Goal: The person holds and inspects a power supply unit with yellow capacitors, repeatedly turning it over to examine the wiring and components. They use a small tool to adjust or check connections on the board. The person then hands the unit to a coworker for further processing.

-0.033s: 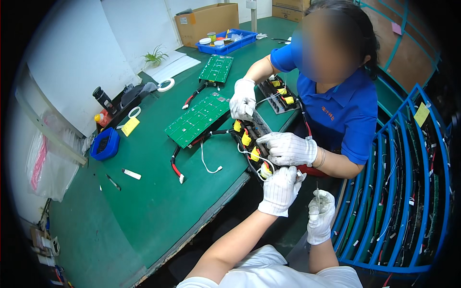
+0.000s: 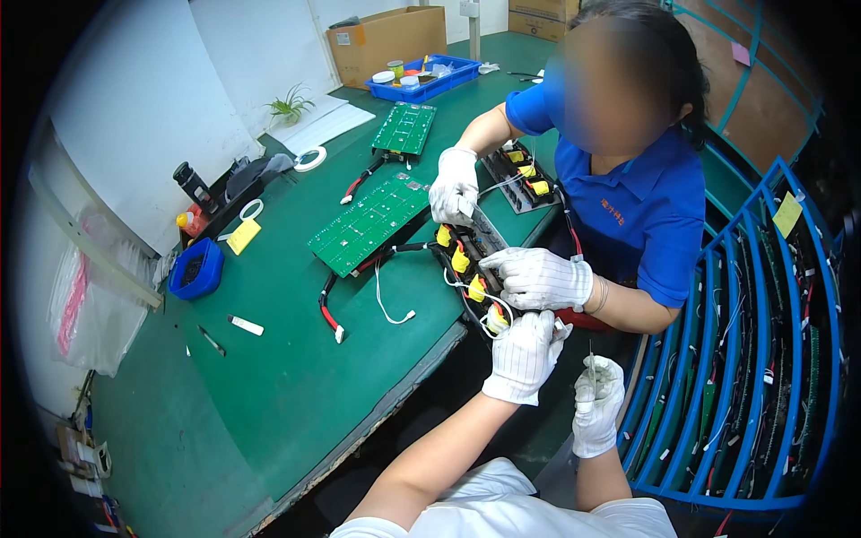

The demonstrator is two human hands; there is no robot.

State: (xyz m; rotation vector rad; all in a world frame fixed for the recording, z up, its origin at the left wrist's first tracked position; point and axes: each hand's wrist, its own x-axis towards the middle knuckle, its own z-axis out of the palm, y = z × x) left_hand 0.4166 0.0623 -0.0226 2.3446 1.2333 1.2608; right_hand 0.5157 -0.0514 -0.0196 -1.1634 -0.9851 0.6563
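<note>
My left hand, in a white glove, is closed at the near end of a long circuit board assembly. The assembly carries yellow-wrapped parts and reaches past the table edge; a thin white cable loops by my fingers, whose tips are partly hidden. Further right and lower, my right hand, also gloved, grips a thin pointed metal tool, tip up, apart from the assembly. Across from me, a co-worker's gloved hands touch the same assembly, one at its far end, the other on its middle.
Green circuit boards with red and black cables lie on the green table. Another board assembly sits by the co-worker. A blue rack of boards stands at right. A blue bin, marker and knife lie left.
</note>
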